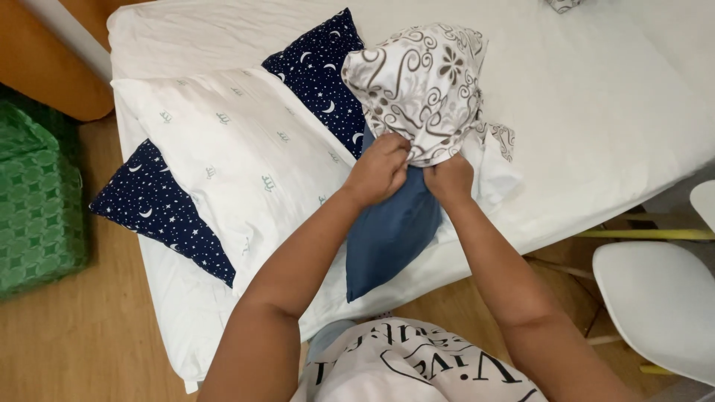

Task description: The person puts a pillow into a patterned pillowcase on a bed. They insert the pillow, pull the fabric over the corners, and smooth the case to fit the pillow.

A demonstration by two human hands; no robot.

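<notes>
Two hands working a patterned cover along a blue pillow at the bed's near edge.

The left hand [378,167] and right hand [449,177] are each clamped on the open hem of the swirl-print pillowcase [417,85], bunched over the blue pillow [387,234] at mid-frame. The pillow's long axis runs from lower left to upper right, its covered end pointing up-frame. Probably mid-fitting; next calls for even pulling along that axis.

Open mattress [596,97] right; 2 pillows [246,149] crowd the left.
</notes>
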